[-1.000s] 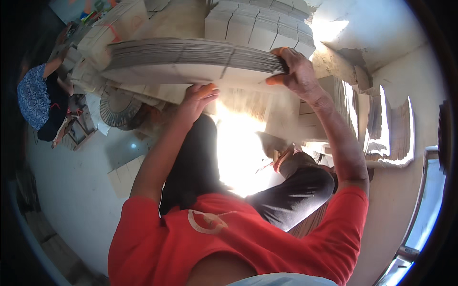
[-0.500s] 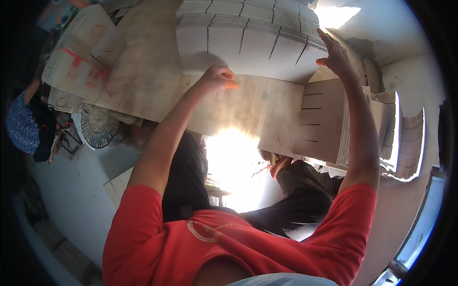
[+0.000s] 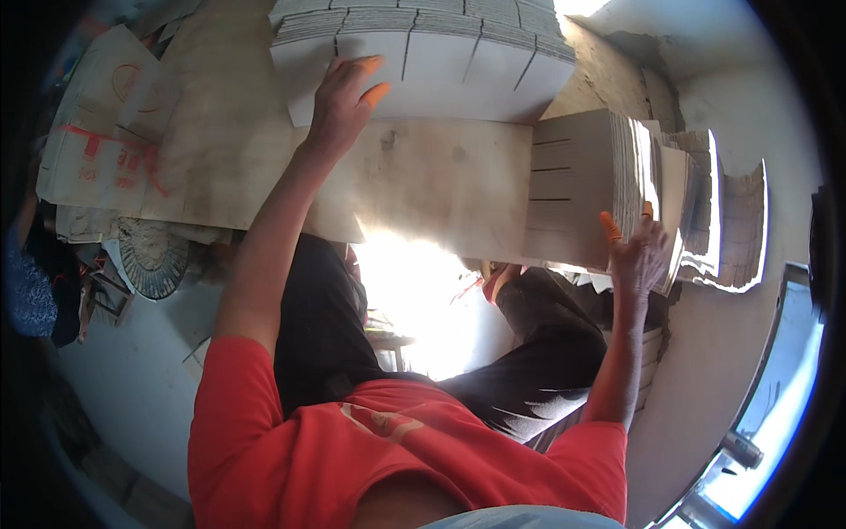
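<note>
While our left hand (image 3: 342,99) hangs in front of the large stack of cardboard (image 3: 441,75) at the back of the bench (image 3: 397,172), our right hand (image 3: 638,251) is at the near edge of the smaller stack of cardboard (image 3: 571,185) on the right. The two hands are well apart. On the left one, thumb and fingers are parted with nothing between them; we cannot tell whether it touches the large stack behind it. On the right one, thumb and forefinger are spread at the sheet edges, and we cannot tell whether they grip any sheets. Orange covers (image 3: 374,64) wrap some of our fingertips on both hands.

The large stack has dark slots running down its pale front, and the smaller stack shows similar slots across its top sheet. Beyond that, more cardboard (image 3: 745,229) stands against the wall, its edges lit white. At the bench's left end we see a carton (image 3: 97,163) with red print, and below it a round ribbed thing (image 3: 153,256).
</note>
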Demonstrator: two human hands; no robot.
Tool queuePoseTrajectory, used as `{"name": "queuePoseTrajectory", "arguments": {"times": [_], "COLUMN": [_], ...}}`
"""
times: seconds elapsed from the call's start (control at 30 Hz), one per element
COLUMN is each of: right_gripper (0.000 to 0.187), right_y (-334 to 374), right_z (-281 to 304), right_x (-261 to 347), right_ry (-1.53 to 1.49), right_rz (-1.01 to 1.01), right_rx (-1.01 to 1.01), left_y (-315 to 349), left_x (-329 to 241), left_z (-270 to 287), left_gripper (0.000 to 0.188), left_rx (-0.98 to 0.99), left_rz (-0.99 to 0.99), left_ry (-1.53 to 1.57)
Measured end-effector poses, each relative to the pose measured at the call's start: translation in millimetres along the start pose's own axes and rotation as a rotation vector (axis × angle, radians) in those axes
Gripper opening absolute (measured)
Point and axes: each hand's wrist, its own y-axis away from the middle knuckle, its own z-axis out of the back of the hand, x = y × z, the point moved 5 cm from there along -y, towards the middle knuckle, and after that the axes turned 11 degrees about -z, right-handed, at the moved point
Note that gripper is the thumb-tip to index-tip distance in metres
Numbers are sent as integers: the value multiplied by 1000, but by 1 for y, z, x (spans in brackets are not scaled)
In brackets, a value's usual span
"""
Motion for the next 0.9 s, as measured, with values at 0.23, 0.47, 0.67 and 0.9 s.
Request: {"name": "queuePoseTrajectory", "arguments": {"times": [0.23, 0.47, 0.67, 0.9], "right_gripper": [65, 38, 33, 33], "right_y": [14, 3, 0, 2], "right_z": [-22, -15, -14, -3], "right_x": [-1, -2, -1, -18], "right_ry": [-105, -305, -199, -549], "right_rz": [-27, -56, -180, -277], "right_rx": [110, 38, 77, -149], "left_y": [-62, -82, -87, -93], "left_x": [-22, -19, -21, -22], "left_z": [-64, -116, -133, -131], "left_gripper": [41, 44, 33, 23], "left_rx": [151, 334, 453, 513], "left_rz": [-162, -163, -209, -189], "left_ry": [-134, -163, -343, -310]}}
